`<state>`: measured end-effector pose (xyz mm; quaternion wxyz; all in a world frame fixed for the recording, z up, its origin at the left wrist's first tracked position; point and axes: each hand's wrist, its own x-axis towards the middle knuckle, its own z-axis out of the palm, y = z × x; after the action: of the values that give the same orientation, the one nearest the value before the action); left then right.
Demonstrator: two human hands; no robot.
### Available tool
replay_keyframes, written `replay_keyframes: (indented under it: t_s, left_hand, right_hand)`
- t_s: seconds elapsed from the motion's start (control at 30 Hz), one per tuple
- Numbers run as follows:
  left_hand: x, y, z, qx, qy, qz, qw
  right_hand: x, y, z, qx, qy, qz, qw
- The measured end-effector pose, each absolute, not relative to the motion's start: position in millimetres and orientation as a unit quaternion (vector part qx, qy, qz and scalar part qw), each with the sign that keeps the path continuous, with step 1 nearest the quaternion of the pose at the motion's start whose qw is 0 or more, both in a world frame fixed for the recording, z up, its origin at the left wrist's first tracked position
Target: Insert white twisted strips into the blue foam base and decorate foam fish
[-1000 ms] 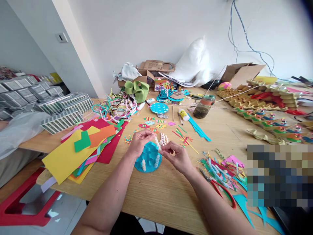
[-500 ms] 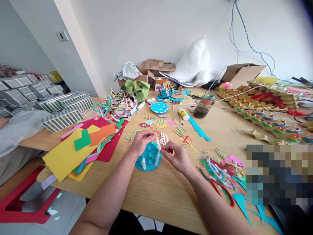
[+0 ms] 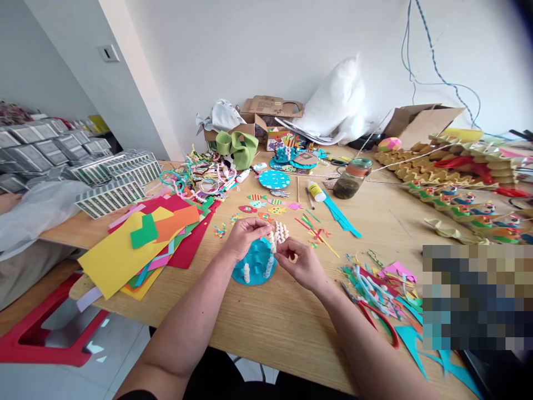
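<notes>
My left hand (image 3: 246,238) pinches the top of a short white bumpy strip (image 3: 272,242) that looks like fluffy pipe cleaner. The fingertips of my right hand (image 3: 303,264) close on its lower end. Below and between my hands lies a round blue piece (image 3: 260,278) with wavy blue strips on top. Two white bumpy pieces, one at its left (image 3: 246,273) and one at its right (image 3: 268,266), stand on this disc. Just behind my right fingers is a bunch of similar white bumpy strips (image 3: 282,231).
Colourful paper fish (image 3: 276,210), a glue bottle (image 3: 317,191) and a jar (image 3: 353,178) lie beyond my hands. Coloured paper sheets (image 3: 112,255) spread at the left. Red-handled scissors (image 3: 377,321) lie among scraps at the right. A blue dotted disc (image 3: 273,179) sits farther back.
The view has shifted slightly, so the table's things appear a little to the right. Both hands keep their pinch on the white strip above the blue disc.
</notes>
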<state>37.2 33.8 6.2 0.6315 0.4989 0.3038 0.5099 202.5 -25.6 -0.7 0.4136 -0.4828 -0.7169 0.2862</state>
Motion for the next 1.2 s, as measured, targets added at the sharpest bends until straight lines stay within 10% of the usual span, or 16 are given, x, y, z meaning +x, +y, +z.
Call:
replay_keyframes:
  t_s: [1.2]
  left_hand:
    - [33.2,36.5,6.8,0.561,0.302,0.501,0.586]
  right_hand:
    - [204.0,-21.7,-8.3,-0.474,-0.671,0.411,0.394]
